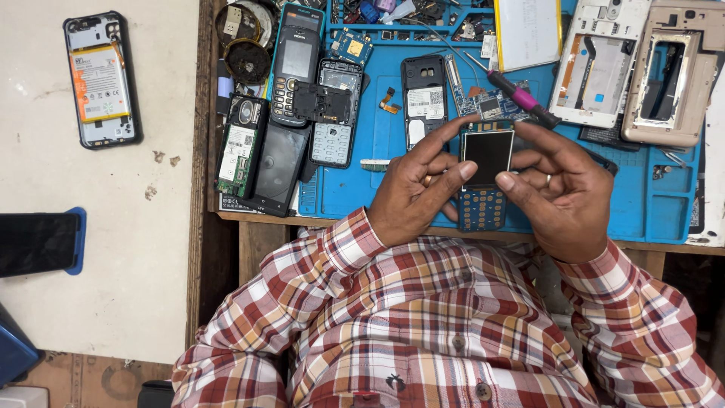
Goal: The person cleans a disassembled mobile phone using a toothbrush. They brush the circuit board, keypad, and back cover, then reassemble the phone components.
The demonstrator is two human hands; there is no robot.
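Keypad phone point(484, 177) held stripped, at centre frame over the blue mat point(362, 181).
It is gripped by the left hand point(414, 193) and right hand point(563, 193); housing is judged off, reassembly left; the screwdriver point(521, 99) lies unused above.

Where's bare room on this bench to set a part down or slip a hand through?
Free: the pale surface left of the wooden bench edge, between the opened smartphone and the dark device on a blue case. Also the blue mat between the keypad phones and the left hand, and its lower right corner. Crowded: the mat's top and left rows.
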